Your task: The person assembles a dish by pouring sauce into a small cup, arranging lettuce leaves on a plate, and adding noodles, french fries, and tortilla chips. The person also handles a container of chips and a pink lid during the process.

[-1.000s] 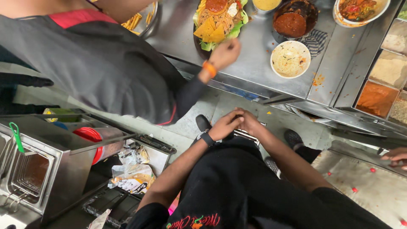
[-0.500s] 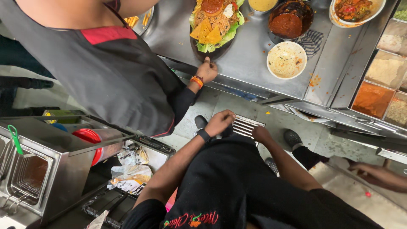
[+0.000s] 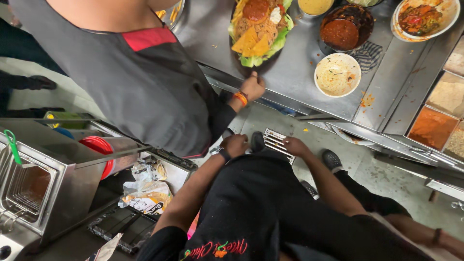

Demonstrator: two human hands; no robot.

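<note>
**Two hands low in front of a black apron, beside the steel serving table**

The person's left hand (image 3: 235, 145), with a dark watch at the wrist, is curled loosely at the upper edge of the black apron (image 3: 251, 208) worn over their front; whether it grips the cloth cannot be told. The right hand (image 3: 295, 146) rests against the apron's other side, fingers bent and partly hidden, so its grasp cannot be told either. Between and just beyond the two hands lies a ribbed metal floor drain grate (image 3: 276, 141), with a black shoe (image 3: 257, 141) at its edge.

Just ahead stands a co-worker in a dark grey apron with a red collar (image 3: 140, 82). That co-worker's hand (image 3: 253, 87), with an orange band at the wrist, touches the near edge of a dark oval plate of noodles, yellow chips and green lettuce (image 3: 258, 29) on the stainless steel table (image 3: 299, 72). Further along the table sit a white bowl with pale leftovers (image 3: 337, 75) and a dark bowl of red sauce (image 3: 345, 29). To the left stands a steel fryer with a green-handled basket (image 3: 29, 179).
</note>
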